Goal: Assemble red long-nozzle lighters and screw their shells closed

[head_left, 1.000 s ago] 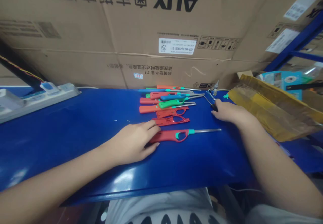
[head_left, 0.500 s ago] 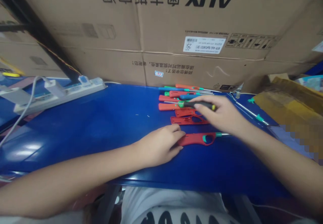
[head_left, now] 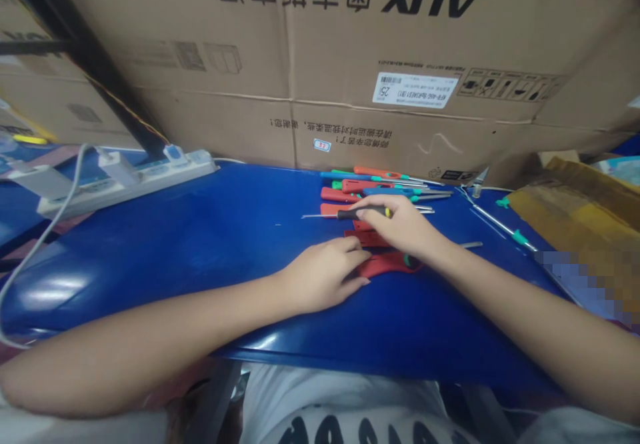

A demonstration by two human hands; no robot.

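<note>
My left hand [head_left: 325, 276] is closed around the end of a red long-nosed gas lighter [head_left: 389, 265], which lies on the blue table [head_left: 210, 244]. My right hand [head_left: 403, 225] grips a screwdriver [head_left: 364, 213] by its black and yellow handle. The thin shaft points left, its tip low over the table; whether it touches is unclear. Beneath and behind my right hand are red handle pieces [head_left: 367, 238] and several more lighters [head_left: 370, 186], red, blue and orange with metal barrels. My right hand and forearm cover part of them. A tiny thin sliver [head_left: 278, 225] lies left of the screwdriver tip.
A big cardboard box [head_left: 250, 77] stands along the table's back edge. On the left lies a white power strip [head_left: 133, 181] with plugs and a cable. To the right are a loose metal barrel [head_left: 495, 222] with green parts and a tape-covered brown package [head_left: 575, 211].
My right hand has carried the screwdriver left, so its tip now reaches past the lighters. My left hand stays on the red lighter. The view has shifted slightly.
</note>
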